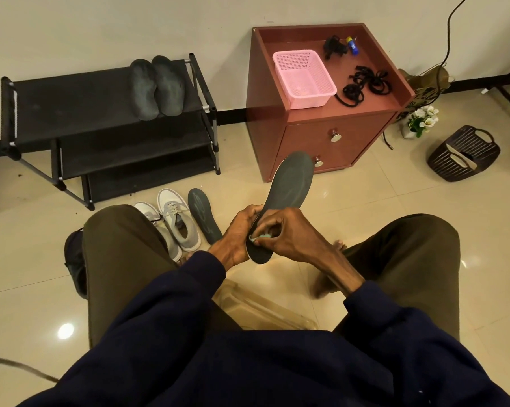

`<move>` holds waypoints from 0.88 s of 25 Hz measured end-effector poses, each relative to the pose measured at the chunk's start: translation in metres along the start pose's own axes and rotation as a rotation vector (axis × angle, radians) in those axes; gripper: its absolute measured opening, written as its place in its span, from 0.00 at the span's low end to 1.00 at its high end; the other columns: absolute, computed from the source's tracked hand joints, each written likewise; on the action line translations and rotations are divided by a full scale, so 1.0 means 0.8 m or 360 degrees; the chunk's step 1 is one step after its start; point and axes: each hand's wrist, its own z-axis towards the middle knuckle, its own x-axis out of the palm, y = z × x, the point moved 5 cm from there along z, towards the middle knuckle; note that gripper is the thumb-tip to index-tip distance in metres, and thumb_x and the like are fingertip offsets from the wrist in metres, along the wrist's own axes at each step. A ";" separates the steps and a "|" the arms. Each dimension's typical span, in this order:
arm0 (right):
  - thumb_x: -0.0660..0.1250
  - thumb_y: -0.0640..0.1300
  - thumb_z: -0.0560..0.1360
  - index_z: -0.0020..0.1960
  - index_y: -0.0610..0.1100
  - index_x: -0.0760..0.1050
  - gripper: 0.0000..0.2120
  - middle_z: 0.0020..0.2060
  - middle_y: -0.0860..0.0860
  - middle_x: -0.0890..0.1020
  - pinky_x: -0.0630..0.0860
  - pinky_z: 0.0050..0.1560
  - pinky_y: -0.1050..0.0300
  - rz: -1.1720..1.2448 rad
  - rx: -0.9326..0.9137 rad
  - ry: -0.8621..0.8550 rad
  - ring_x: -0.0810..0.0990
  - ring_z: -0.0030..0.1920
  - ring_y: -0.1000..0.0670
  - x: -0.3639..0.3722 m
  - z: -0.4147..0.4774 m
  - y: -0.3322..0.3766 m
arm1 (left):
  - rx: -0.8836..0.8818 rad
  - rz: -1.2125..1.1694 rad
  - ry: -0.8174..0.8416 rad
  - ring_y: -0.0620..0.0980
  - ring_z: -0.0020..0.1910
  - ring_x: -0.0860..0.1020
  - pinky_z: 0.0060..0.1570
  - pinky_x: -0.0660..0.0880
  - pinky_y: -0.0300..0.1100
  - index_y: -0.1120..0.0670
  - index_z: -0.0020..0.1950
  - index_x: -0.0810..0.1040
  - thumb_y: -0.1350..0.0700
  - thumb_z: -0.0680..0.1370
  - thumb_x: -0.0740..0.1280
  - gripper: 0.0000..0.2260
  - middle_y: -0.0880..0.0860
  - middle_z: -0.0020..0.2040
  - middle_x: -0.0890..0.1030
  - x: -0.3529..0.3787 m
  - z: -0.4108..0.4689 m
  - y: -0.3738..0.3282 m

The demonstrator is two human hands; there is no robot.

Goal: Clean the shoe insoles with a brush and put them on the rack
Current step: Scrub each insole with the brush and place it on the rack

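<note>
Pointing its toe up and away toward the red-brown cabinet [321,136], the held grey insole [292,183] is slanting lengthwise from its heel down between the hands. The left hand [239,230] is gripping its heel end with curled fingers, while the right hand [289,233] is pinching a small teal brush [262,237] against it. Four insoles are showing: this one, one floor insole [205,215] lying beside two white sneakers [177,221], and two rack insoles [157,88] lying side by side on the top shelf of the black rack [71,113].
</note>
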 end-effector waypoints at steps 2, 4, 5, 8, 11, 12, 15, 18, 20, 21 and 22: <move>0.79 0.38 0.71 0.46 0.46 0.88 0.05 0.42 0.53 0.85 0.82 0.41 0.59 -0.0057 0.0046 -0.0060 0.82 0.40 0.54 -0.009 0.003 -0.008 | 0.0008 -0.0006 0.0016 0.51 0.38 0.79 0.41 0.77 0.43 0.59 0.48 0.81 0.49 0.82 0.60 0.16 0.56 0.41 0.80 0.001 0.001 0.000; 0.78 0.38 0.71 0.46 0.44 0.87 0.05 0.42 0.50 0.85 0.83 0.43 0.55 -0.0236 0.0092 -0.0421 0.81 0.39 0.54 -0.030 0.005 -0.022 | 0.0002 -0.0051 0.0074 0.54 0.44 0.81 0.49 0.79 0.49 0.60 0.59 0.81 0.49 0.82 0.60 0.17 0.59 0.49 0.83 0.004 0.003 0.000; 0.78 0.38 0.72 0.47 0.43 0.87 0.04 0.42 0.49 0.85 0.83 0.44 0.55 -0.0301 0.0115 -0.0627 0.80 0.39 0.55 -0.042 0.004 -0.029 | -0.0018 -0.0109 0.0110 0.56 0.47 0.82 0.53 0.80 0.53 0.60 0.62 0.80 0.50 0.83 0.60 0.18 0.60 0.52 0.83 0.007 0.004 0.001; 0.78 0.39 0.73 0.49 0.42 0.86 0.05 0.44 0.48 0.85 0.82 0.46 0.56 -0.0311 0.0089 -0.0910 0.80 0.41 0.55 -0.050 -0.002 -0.036 | -0.0051 -0.0113 0.0118 0.57 0.48 0.83 0.55 0.80 0.55 0.60 0.61 0.80 0.50 0.83 0.60 0.16 0.60 0.53 0.84 0.011 0.004 0.003; 0.79 0.39 0.72 0.48 0.44 0.87 0.06 0.43 0.52 0.85 0.81 0.44 0.60 -0.0079 0.0017 -0.0446 0.82 0.41 0.55 -0.020 0.000 -0.013 | 0.0004 -0.0020 0.0041 0.52 0.41 0.82 0.43 0.81 0.45 0.58 0.54 0.81 0.48 0.83 0.59 0.17 0.57 0.45 0.83 0.004 0.003 0.000; 0.79 0.38 0.71 0.47 0.45 0.88 0.06 0.42 0.53 0.85 0.80 0.43 0.62 0.0007 0.0011 -0.0219 0.83 0.41 0.55 -0.007 -0.001 -0.003 | 0.0031 -0.0056 0.0039 0.52 0.41 0.82 0.42 0.81 0.43 0.58 0.53 0.81 0.49 0.83 0.59 0.16 0.57 0.45 0.83 0.002 0.002 -0.004; 0.79 0.40 0.71 0.44 0.47 0.88 0.04 0.40 0.54 0.85 0.81 0.41 0.58 0.0031 0.0032 0.0274 0.83 0.40 0.53 0.009 -0.003 0.003 | 0.0060 -0.0218 0.0074 0.57 0.56 0.81 0.63 0.77 0.50 0.61 0.63 0.80 0.48 0.84 0.60 0.19 0.62 0.61 0.82 -0.001 0.000 -0.012; 0.78 0.39 0.70 0.43 0.46 0.88 0.04 0.39 0.52 0.86 0.82 0.42 0.52 -0.0277 0.0056 -0.0049 0.82 0.37 0.54 -0.012 0.001 -0.016 | 0.0075 -0.0302 0.0026 0.57 0.58 0.81 0.62 0.77 0.51 0.60 0.64 0.80 0.45 0.85 0.59 0.21 0.61 0.63 0.81 -0.004 0.006 -0.012; 0.78 0.38 0.70 0.43 0.44 0.87 0.03 0.40 0.51 0.85 0.81 0.42 0.51 -0.0394 0.0081 -0.0444 0.80 0.37 0.54 -0.028 0.003 -0.027 | 0.0109 -0.0270 -0.0049 0.55 0.51 0.83 0.53 0.81 0.48 0.58 0.62 0.81 0.45 0.85 0.60 0.19 0.58 0.57 0.84 -0.009 0.010 -0.012; 0.79 0.39 0.70 0.44 0.43 0.86 0.04 0.40 0.50 0.84 0.81 0.42 0.52 -0.0368 0.0076 -0.0524 0.80 0.38 0.54 -0.029 0.002 -0.028 | 0.0114 -0.0265 -0.0065 0.54 0.49 0.83 0.50 0.81 0.47 0.58 0.61 0.81 0.45 0.85 0.60 0.19 0.57 0.55 0.85 -0.009 0.012 -0.012; 0.79 0.40 0.70 0.45 0.43 0.86 0.04 0.41 0.51 0.84 0.81 0.43 0.53 -0.0319 0.0054 -0.0509 0.80 0.38 0.54 -0.024 0.001 -0.027 | 0.0109 -0.0279 -0.0062 0.54 0.48 0.84 0.50 0.81 0.47 0.58 0.61 0.81 0.44 0.85 0.59 0.19 0.57 0.54 0.85 -0.008 0.012 -0.012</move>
